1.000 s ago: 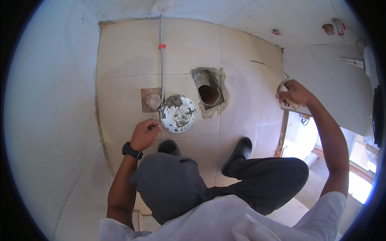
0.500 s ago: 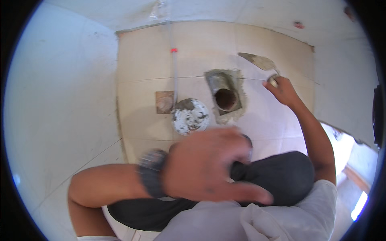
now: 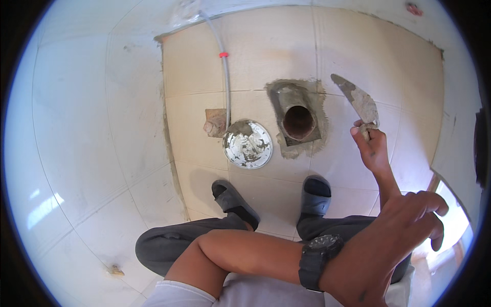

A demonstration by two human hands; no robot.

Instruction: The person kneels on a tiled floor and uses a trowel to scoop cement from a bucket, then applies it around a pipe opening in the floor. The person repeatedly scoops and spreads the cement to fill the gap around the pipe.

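My right hand (image 3: 373,149) is closed around the handle of a pointed trowel (image 3: 359,98). Grey mortar is smeared on its blade, which points up and left above the tiled floor. My left hand (image 3: 381,248), with a black watch on the wrist, reaches across my body in front of my right arm. Its fingers are bent and apart, and nothing shows in them. Left of the trowel, an open drain pipe (image 3: 298,123) sits in a mortar-edged cutout (image 3: 286,97). A round white lid-like plate (image 3: 247,145), patched with mortar, lies left of the pipe.
A grey hose (image 3: 227,82) with a red clip runs from the far wall down beside a small square cutout (image 3: 215,123). My feet are in dark slides (image 3: 315,195) on the beige tiles (image 3: 194,61). Pale walls (image 3: 76,128) stand close on both sides.
My left hand has swung right, from in front of my knees to over my right arm. The trowel has turned, its blade now steeper. The view has shifted, and both feet now show.
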